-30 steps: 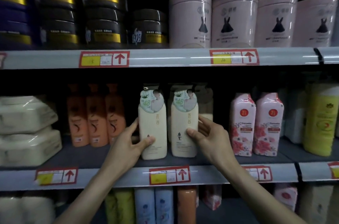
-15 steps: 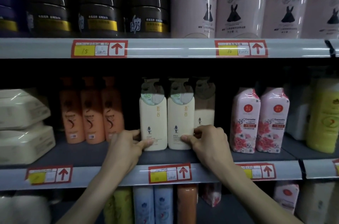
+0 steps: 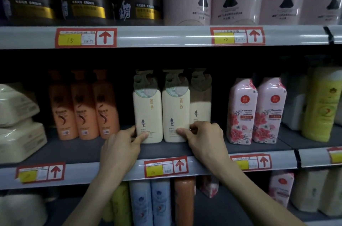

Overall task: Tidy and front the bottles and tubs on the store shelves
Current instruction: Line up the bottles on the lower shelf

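Above the centre price tag (image 3: pixel 166 167), left hand (image 3: pixel 120 149) grips left cream bottle (image 3: pixel 148 112), right hand (image 3: pixel 205 138) grips right cream bottle (image 3: pixel 175 112) (both upright, touching).

L-tag (image 3: pixel 86 37) 15; R-tag (image 3: pixel 237 36) 10; pink btl (image 3: pixel 241 112) Camellia.

A red price tag (image 3: pixel 166 167) has a yellow box and a red arrow. Up and left of it is the tag marked 15 (image 3: pixel 86 38). Far left of it lie white packs (image 3: pixel 20 136).

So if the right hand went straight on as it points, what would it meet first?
The right hand grips the right cream bottle, so that comes first; behind it, probably the rear bottle.
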Demonstrator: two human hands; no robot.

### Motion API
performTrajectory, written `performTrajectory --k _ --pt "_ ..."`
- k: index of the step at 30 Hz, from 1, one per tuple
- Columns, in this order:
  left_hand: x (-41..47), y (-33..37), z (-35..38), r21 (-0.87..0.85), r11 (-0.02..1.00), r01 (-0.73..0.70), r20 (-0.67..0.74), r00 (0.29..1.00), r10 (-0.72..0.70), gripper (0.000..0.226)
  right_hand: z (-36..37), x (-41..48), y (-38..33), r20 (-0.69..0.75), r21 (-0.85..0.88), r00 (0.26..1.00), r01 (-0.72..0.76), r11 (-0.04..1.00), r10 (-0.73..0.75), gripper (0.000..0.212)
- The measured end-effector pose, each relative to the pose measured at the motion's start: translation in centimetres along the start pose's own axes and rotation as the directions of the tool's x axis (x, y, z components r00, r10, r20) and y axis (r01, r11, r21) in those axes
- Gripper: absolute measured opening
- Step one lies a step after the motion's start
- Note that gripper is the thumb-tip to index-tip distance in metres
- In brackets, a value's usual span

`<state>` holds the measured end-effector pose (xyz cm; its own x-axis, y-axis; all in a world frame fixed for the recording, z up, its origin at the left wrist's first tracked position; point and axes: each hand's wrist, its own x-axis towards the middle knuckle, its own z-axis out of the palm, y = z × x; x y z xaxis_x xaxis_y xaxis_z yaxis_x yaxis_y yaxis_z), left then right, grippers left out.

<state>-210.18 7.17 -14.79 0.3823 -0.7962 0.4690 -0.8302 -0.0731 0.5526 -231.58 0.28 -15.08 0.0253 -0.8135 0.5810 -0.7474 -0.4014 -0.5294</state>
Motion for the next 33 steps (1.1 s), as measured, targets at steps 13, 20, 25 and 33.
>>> performTrajectory --k 13,20,25,33 --pt "-4.2 8.5 -0.1 -0.418 0.850 -0.319 -0.292 0.934 0.207 0.006 -11.3 -2.8 6.3 -0.488 0.344 0.872 0.154 0.926 0.036 0.010" --pt "0.2 17.6 6.8 -0.461 0.872 -0.161 0.343 0.874 0.343 0.094 -13.6 1.3 13.1 -0.266 0.345 0.924 -0.174 0.922 0.274 0.091" --pt "2.8 20.6 8.9 -0.468 0.864 -0.184 0.347 0.861 0.371 0.088 -13.0 2.8 14.7 -0.020 0.444 0.959 -0.244 0.862 0.282 0.046" --pt "-0.6 20.2 7.8 -0.539 0.793 -0.284 0.117 0.907 0.404 0.074 -13.6 -0.9 13.6 -0.212 0.580 0.969 0.019 0.815 0.129 0.034"
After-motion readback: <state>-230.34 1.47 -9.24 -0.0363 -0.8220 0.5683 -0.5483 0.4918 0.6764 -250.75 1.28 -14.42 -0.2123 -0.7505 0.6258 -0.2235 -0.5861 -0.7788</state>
